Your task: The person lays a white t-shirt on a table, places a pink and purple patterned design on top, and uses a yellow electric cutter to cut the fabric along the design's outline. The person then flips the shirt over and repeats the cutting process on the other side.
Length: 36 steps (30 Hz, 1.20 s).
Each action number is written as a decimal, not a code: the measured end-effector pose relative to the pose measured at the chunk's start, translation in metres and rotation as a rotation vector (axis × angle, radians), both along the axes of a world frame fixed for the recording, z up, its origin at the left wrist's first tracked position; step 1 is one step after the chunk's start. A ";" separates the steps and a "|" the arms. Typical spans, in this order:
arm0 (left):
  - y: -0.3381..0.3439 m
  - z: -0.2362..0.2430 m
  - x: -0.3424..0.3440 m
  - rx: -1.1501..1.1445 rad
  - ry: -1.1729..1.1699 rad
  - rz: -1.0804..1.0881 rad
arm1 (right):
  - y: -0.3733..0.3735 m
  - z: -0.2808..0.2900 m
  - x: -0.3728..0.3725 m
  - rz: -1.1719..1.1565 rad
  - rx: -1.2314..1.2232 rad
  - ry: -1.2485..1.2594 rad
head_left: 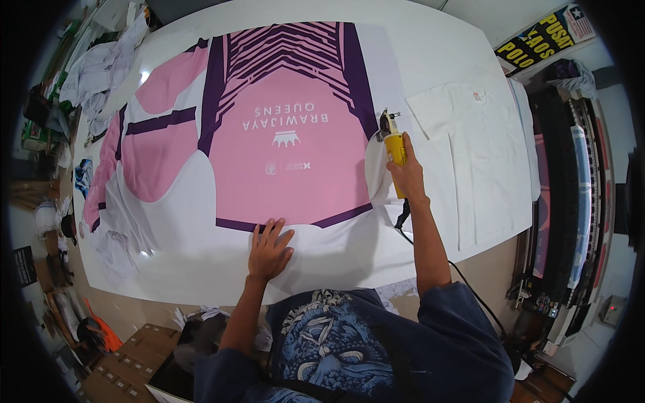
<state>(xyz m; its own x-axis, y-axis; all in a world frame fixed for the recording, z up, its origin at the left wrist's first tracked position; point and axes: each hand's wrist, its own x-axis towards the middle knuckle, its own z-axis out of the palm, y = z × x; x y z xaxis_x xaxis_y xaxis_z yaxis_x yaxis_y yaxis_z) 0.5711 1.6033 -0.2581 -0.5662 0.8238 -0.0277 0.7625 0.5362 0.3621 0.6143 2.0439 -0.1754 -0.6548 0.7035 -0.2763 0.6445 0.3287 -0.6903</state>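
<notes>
A large printed fabric sheet [269, 148], pink with purple bands and white margins, is laid flat on a white cutting table [430, 47] and covers most of it. The lower white margin of the sheet is pressed down by the left hand [270, 247], which is laid palm-down with fingers spread, the fingertips reaching the purple band at the bottom of the pink panel.

A yellow electric fabric cutter [394, 148] is gripped by the right hand [406, 176], the fingers being wrapped closed around its handle. The cutter is stood at the right edge of the printed panel, its metal head [385, 123] being pointed away from the person. A black power cord [463, 279] is seen running from below the hand, across the table's near edge and down to the right.

A folded white T-shirt [470, 144] is laid on the table just right of the cutter. Crumpled white cloths [101, 70] are piled at the table's far left. Cardboard boxes [131, 366] are stacked on the floor at lower left, and a long machine [578, 195] is stood along the right side.
</notes>
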 end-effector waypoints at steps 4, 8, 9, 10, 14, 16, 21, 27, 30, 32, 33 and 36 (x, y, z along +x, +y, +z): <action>0.000 0.000 -0.001 0.008 -0.016 0.000 | 0.007 0.002 -0.009 0.014 -0.014 -0.052; -0.001 -0.001 -0.001 0.040 0.015 -0.003 | 0.012 -0.004 -0.022 0.033 0.037 0.053; -0.001 -0.002 -0.001 0.065 0.033 -0.005 | 0.014 -0.007 -0.028 0.037 0.061 0.063; -0.002 -0.002 0.000 0.050 0.028 -0.004 | 0.018 -0.009 -0.035 0.036 0.083 0.073; -0.002 -0.002 0.000 0.028 0.020 -0.001 | 0.034 -0.013 -0.061 0.054 0.116 0.065; -0.002 -0.003 0.000 -0.015 0.016 0.004 | 0.043 -0.014 -0.076 0.056 0.121 0.061; -0.004 -0.006 0.001 -0.041 0.015 0.005 | 0.068 -0.021 -0.114 0.088 0.177 0.073; -0.005 -0.007 0.000 -0.048 0.010 0.003 | 0.101 -0.031 -0.163 0.090 0.214 0.094; -0.006 -0.007 -0.001 -0.066 -0.009 0.004 | 0.117 -0.035 -0.187 0.099 0.218 0.095; -0.007 -0.007 -0.002 -0.080 -0.025 -0.007 | 0.128 -0.036 -0.204 0.109 0.221 0.093; -0.008 -0.007 -0.003 -0.089 -0.038 -0.008 | 0.134 -0.037 -0.213 0.114 0.221 0.092; -0.009 -0.007 -0.004 -0.083 -0.070 -0.015 | 0.150 -0.037 -0.240 0.120 0.214 0.068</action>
